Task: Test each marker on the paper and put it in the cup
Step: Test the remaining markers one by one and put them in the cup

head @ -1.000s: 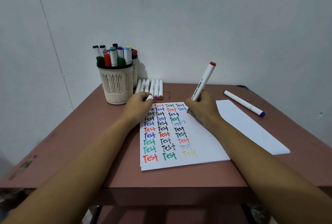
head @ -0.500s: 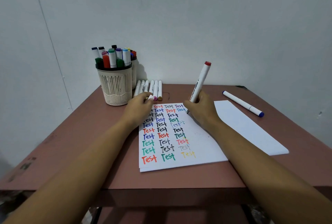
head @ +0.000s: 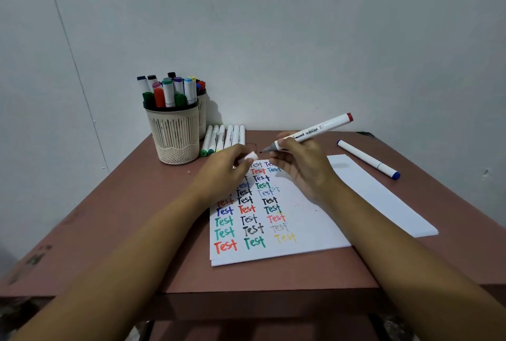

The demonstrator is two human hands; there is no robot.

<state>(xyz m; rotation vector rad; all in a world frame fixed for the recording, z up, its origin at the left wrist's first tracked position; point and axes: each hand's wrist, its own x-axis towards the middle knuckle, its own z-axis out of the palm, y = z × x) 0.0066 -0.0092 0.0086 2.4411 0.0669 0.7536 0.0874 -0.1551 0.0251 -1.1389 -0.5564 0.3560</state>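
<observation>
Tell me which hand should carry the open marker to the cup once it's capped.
Right, probably. The right hand grips the marker, while the left hand pinches only its cap. The cup stands nearer the left hand, so the right must reach across.

2 cups (head: 175, 132); 6 markers (head: 229, 138) in row; 1 blue-capped marker (head: 367, 158).

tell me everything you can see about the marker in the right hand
The marker has a white plastic-looking barrel with black print, a dark red cap on its far end and a grey tapered neck ending in a small dark tip, uncapped. It is tilted, red end raised to the right, tip pointing left at the white cap pinched in the left hand. The right hand grips it near the neck, above the paper.
</observation>
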